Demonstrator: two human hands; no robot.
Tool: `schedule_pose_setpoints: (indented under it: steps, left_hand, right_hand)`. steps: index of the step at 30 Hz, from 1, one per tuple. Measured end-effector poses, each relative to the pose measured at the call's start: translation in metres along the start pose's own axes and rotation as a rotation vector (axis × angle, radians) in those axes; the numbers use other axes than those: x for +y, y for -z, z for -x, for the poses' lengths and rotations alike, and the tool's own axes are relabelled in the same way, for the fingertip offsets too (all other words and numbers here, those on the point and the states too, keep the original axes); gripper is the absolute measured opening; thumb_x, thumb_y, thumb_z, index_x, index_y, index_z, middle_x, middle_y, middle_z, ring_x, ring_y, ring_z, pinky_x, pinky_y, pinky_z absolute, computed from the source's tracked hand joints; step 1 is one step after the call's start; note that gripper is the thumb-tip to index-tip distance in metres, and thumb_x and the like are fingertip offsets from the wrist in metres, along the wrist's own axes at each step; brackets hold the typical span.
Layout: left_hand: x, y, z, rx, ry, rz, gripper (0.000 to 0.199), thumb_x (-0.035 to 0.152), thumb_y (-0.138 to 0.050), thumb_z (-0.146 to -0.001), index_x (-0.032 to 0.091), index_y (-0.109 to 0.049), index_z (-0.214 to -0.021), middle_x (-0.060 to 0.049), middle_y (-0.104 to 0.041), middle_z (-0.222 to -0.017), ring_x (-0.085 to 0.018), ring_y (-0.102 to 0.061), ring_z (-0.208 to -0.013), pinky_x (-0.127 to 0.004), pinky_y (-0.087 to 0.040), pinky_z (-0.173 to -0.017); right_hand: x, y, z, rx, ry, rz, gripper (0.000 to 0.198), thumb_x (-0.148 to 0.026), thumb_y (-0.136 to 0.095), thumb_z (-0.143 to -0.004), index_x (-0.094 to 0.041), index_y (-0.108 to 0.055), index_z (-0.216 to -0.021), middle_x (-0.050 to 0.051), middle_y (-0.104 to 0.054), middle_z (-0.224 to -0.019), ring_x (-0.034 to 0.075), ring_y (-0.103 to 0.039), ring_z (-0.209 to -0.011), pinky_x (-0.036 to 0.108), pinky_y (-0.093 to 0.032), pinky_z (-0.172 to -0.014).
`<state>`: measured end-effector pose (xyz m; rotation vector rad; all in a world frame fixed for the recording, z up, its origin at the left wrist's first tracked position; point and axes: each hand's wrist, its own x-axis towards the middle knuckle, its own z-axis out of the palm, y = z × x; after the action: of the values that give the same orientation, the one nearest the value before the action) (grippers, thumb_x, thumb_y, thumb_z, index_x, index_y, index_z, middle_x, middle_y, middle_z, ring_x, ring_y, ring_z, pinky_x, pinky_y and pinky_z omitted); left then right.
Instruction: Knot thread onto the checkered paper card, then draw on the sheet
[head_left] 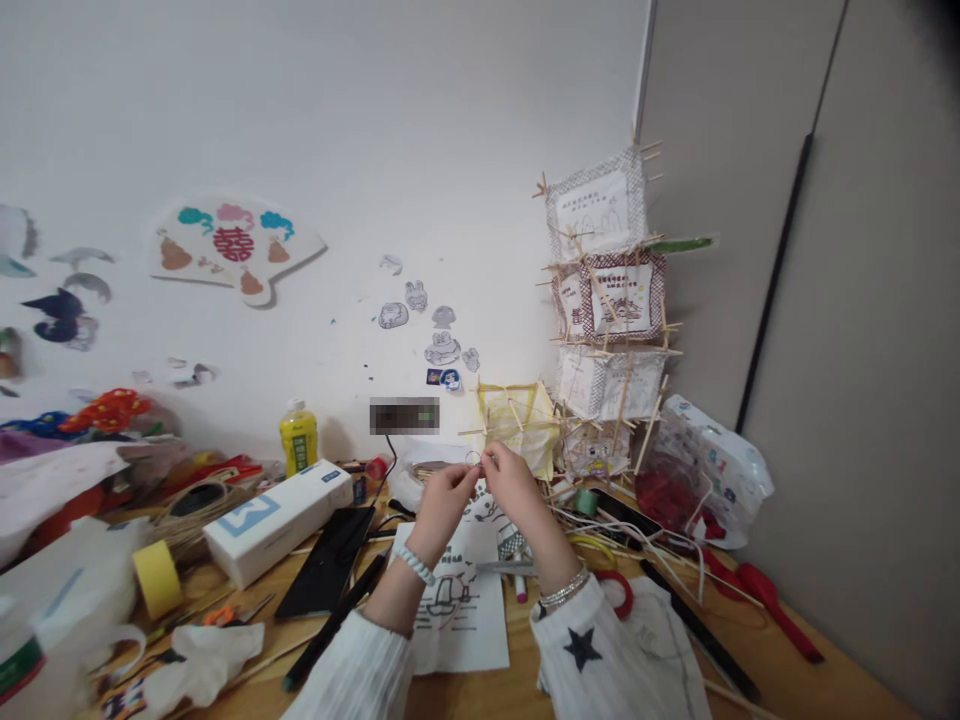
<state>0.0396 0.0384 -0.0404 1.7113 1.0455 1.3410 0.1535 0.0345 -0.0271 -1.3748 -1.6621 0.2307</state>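
Over the table, my left hand (pixel 448 498) and my right hand (pixel 511 478) meet with their fingertips pinched close together. Between them shows a thin loop (pixel 472 458), which could be thread or wire; it is too fine to tell. Both hands seem closed on it. Below my wrists lies a white sheet with black line drawings (pixel 472 615). Just behind my right hand stands a yellow lantern frame of thin sticks and paper (pixel 519 420). Scissors (pixel 510 567) and a marker with a pink end (pixel 520 588) rest under my right forearm.
A tall stacked stick-and-paper lantern (pixel 615 300) stands at the back right. To the left are a white box (pixel 277 520), a yellow-green bottle (pixel 300 440), yellow tape (pixel 157 580) and a coil of twine (pixel 199 515). A white cable (pixel 675 545) and red ribbon (pixel 780 610) lie on the right.
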Motion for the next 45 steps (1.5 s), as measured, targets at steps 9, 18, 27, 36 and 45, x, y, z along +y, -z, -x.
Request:
schedule_pose_setpoints:
  steps: [9, 18, 27, 36, 45]
  left_hand:
    - [0.003, 0.008, 0.0, 0.001, -0.03, -0.035, 0.031, 0.042, -0.055, -0.066, 0.012, -0.062, -0.06, 0.004, -0.044, -0.046, -0.008, -0.034, -0.045, -0.021, -0.024, -0.042]
    - [0.01, 0.014, 0.0, -0.068, 0.185, 0.089, 0.024, 0.029, -0.061, -0.062, 0.011, -0.063, -0.078, 0.003, -0.052, -0.051, -0.008, -0.047, -0.041, -0.02, -0.035, -0.041]
    - [0.014, 0.006, 0.003, 0.042, 0.026, 0.192, 0.035, 0.045, -0.062, -0.062, 0.011, -0.059, -0.07, 0.005, -0.047, -0.047, -0.005, -0.035, -0.036, -0.018, -0.024, -0.035]
    - [0.013, 0.01, 0.001, 0.039, 0.04, 0.149, 0.034, 0.046, -0.063, -0.059, 0.013, -0.059, -0.061, 0.005, -0.042, -0.04, -0.006, -0.035, -0.036, -0.018, -0.021, -0.035]
    - [0.018, 0.013, 0.004, -0.003, 0.062, 0.196, 0.031, 0.043, -0.061, -0.063, 0.014, -0.056, -0.061, 0.007, -0.039, -0.039, -0.004, -0.029, -0.035, -0.018, -0.018, -0.036]
  right_hand:
    - [0.012, 0.002, -0.008, 0.077, 0.065, -0.048, 0.015, -0.024, -0.042, -0.08, -0.02, -0.054, -0.074, 0.002, -0.059, -0.069, 0.017, -0.053, -0.066, 0.025, -0.035, -0.061]
    - [0.013, 0.005, -0.01, 0.083, 0.129, -0.262, 0.017, -0.03, -0.04, -0.08, -0.019, -0.052, -0.073, -0.001, -0.052, -0.064, 0.014, -0.048, -0.061, 0.024, -0.036, -0.057]
    - [-0.006, 0.01, 0.0, -0.077, 0.26, -0.144, 0.016, -0.024, -0.041, -0.082, -0.019, -0.055, -0.077, 0.0, -0.057, -0.068, 0.014, -0.051, -0.066, 0.023, -0.036, -0.06]
    - [-0.006, 0.014, -0.001, -0.029, 0.276, -0.088, 0.016, -0.024, -0.044, -0.08, -0.019, -0.057, -0.072, 0.0, -0.059, -0.07, 0.014, -0.052, -0.068, 0.023, -0.037, -0.062]
    - [-0.004, 0.015, -0.002, 0.009, 0.283, -0.074, 0.016, -0.024, -0.044, -0.081, -0.018, -0.057, -0.073, 0.002, -0.059, -0.071, 0.015, -0.051, -0.068, 0.024, -0.037, -0.062]
